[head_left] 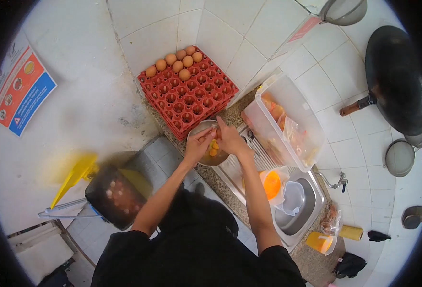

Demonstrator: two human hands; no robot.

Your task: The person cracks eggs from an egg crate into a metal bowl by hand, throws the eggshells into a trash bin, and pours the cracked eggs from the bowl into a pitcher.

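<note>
Both hands meet above a metal bowl (208, 159) that holds several yellow yolks (214, 149). Between the fingers of my left hand (198, 145) and my right hand (230, 139) is a brown egg (218, 132), mostly covered by the fingers. My left hand's fingers are closed on its near side. The right hand's fingers press on it from the other side, with one finger pointing up. Just behind the bowl stands a stack of red egg trays (188, 100), with several brown eggs (184, 74) along its far part.
Right of the bowl, a clear plastic bin (311, 129) holds bagged food. Further along are a steel sink (311, 203) with plastic containers, a faucet (337, 182) and an orange-filled container (320, 242). A dark wok (395, 79) hangs at right. A black bin (115, 196) stands at left.
</note>
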